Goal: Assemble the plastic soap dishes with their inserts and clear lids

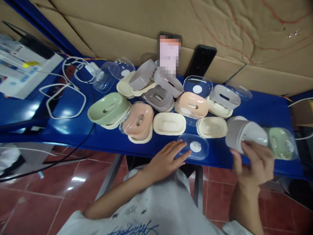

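My left hand (170, 160) lies flat with its fingers stretched out at the table's front edge, fingertips on a clear lid (202, 150) with a round label. On the right, my right hand (255, 163) has thumb and fingers closed on a light grey soap box (254, 132), which is tilted. Another grey piece (231, 130) is just behind it, partly hidden. A cream tray (212, 127) lies left of that, and a second cream tray (169, 124) further left. Beyond my right hand rests a green soap dish (280, 143) with a clear lid around it.
Peach (138, 119), green (109, 107) and grey soap boxes (225, 97) crowd the blue table (68, 137), with clear lids among them. Two phones (201, 60) lean against the cardboard at the back. White cables (65, 116) and a white device (26, 71) are at the left.
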Action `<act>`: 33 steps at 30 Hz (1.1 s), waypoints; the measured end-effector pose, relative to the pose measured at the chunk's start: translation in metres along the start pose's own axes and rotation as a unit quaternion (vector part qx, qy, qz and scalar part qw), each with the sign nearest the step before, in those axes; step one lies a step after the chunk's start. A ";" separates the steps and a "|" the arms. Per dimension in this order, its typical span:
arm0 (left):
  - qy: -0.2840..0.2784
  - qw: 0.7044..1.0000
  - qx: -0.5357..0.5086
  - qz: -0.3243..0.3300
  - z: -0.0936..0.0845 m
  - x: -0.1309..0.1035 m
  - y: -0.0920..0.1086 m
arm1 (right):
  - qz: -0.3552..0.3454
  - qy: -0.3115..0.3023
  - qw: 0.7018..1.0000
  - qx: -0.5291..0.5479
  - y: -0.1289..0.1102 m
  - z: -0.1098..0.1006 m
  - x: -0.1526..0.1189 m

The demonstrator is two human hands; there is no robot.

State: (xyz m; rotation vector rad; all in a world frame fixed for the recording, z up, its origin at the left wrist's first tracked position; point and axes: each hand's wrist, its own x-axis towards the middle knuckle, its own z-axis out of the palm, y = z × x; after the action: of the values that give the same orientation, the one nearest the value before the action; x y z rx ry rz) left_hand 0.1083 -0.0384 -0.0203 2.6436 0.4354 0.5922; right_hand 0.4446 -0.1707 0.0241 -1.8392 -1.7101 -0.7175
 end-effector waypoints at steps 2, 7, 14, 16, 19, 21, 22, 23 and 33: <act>-0.020 0.999 -0.010 0.026 0.003 0.012 0.002 | 0.011 0.005 0.998 0.055 -0.045 -0.009 -0.008; 0.034 0.995 0.056 -0.071 -0.010 0.017 -0.010 | -0.017 -0.046 0.981 0.190 -0.134 -0.003 -0.038; 0.046 0.997 0.046 -0.041 -0.023 -0.034 -0.018 | -0.034 -0.029 0.971 0.236 -0.166 0.037 -0.020; 0.098 0.994 0.031 -0.047 -0.019 -0.048 -0.016 | -0.032 -0.060 0.973 0.220 -0.168 0.044 -0.009; 0.200 0.974 0.041 -0.097 -0.014 -0.062 -0.018 | -0.048 -0.120 0.972 0.195 -0.175 0.051 0.003; 0.235 0.963 0.060 -0.121 -0.015 -0.065 -0.022 | -0.071 -0.164 0.966 0.188 -0.181 0.054 0.009; 0.234 0.962 0.068 -0.122 -0.016 -0.065 -0.024 | -0.085 -0.186 0.961 0.188 -0.185 0.056 0.012; 0.222 0.965 0.073 -0.117 -0.019 -0.064 -0.027 | -0.100 -0.202 0.956 0.188 -0.189 0.057 0.013; 0.109 0.987 0.112 -0.024 -0.048 -0.051 -0.048 | -0.159 -0.220 0.938 0.214 -0.197 0.055 0.020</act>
State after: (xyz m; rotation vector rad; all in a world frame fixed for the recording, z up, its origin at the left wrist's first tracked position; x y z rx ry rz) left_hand 0.0322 -0.0008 -0.0191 2.7794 0.6638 0.8678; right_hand 0.2506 -0.1057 0.0019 -1.4994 -2.2673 -0.0159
